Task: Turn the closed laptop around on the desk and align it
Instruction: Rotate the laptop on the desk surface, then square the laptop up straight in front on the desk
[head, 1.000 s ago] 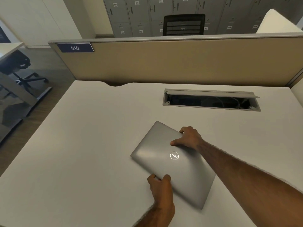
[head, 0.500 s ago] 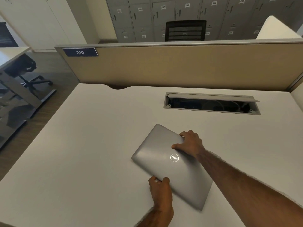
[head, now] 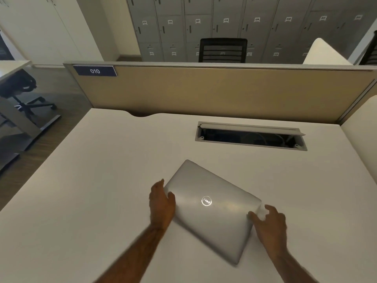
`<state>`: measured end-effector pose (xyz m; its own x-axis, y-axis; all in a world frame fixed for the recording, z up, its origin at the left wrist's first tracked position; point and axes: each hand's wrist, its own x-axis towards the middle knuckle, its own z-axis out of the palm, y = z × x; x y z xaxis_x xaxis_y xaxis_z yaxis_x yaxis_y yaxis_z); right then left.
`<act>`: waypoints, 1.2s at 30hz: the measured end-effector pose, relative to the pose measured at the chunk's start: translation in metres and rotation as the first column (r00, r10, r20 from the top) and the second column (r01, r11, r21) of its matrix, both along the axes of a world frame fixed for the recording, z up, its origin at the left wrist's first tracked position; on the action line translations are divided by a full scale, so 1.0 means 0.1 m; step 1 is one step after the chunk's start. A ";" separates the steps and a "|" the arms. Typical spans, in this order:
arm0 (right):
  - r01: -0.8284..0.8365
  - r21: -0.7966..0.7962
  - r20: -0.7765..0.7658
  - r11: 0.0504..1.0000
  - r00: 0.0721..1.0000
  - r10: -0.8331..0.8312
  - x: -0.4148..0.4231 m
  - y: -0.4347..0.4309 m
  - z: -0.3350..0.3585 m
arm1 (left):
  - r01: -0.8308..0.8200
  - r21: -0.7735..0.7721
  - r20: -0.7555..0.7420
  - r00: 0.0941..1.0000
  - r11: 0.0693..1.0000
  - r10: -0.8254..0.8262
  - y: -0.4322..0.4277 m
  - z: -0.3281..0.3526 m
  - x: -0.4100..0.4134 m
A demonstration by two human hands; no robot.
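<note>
Laptop: closed, lid up, flat on the worktop, nearer you than the cable tray and slightly to its left.
Long axis: it runs diagonally, from the corner pointing toward the cable tray down to the corner nearest you, so the laptop is not square with the worktop's edge.
Left hand: spread wide and flat against the laptop's left short edge, thumb on the lid; you press it there but do not close around it.
Right hand: fingers loosely spread at the right corner, touching the edge; blur hides whether they curl under it.
Nearer hand: both touch it, one at each end of the axis, so you can probably swing it by pushing opposite ways.
Change: a second ago your right hand lay on the far edge and your left at the near edge; both have shifted to the ends, and the laptop has turned somewhat.
</note>
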<state>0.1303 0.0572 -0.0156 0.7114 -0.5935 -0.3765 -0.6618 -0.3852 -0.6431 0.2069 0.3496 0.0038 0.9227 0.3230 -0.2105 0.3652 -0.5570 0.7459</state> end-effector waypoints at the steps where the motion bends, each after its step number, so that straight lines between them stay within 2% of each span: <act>1: 0.010 0.058 -0.021 0.998 1.000 -0.009 -0.06 0.01 -0.02 | 0.029 0.011 -0.041 0.999 1.000 -0.029 0.06 -0.01 0.10; 4: 0.005 0.151 -0.024 0.989 1.000 -0.001 -0.18 0.14 -0.07 | 0.090 0.013 -0.151 0.985 0.996 -0.087 0.09 -0.04 0.32; 7: 0.020 0.210 -0.002 0.977 1.000 -0.021 -0.19 0.28 -0.06 | 0.192 0.057 -0.200 0.964 0.980 -0.177 0.05 -0.09 0.49; 16: 0.113 0.246 0.023 0.963 0.992 -0.122 -0.24 0.50 -0.04 | 0.239 0.182 -0.195 0.960 0.954 -0.203 -0.05 -0.11 0.67; 26: 0.165 0.416 0.137 0.894 0.961 -0.242 -0.16 0.38 -0.06 | 0.176 0.067 -0.210 0.965 0.982 -0.158 -0.02 -0.07 0.69; 36: 0.082 0.451 0.180 0.889 0.967 -0.181 0.15 -0.12 -0.01 | 0.077 -0.048 -0.131 0.988 0.996 -0.082 -0.17 -0.06 0.42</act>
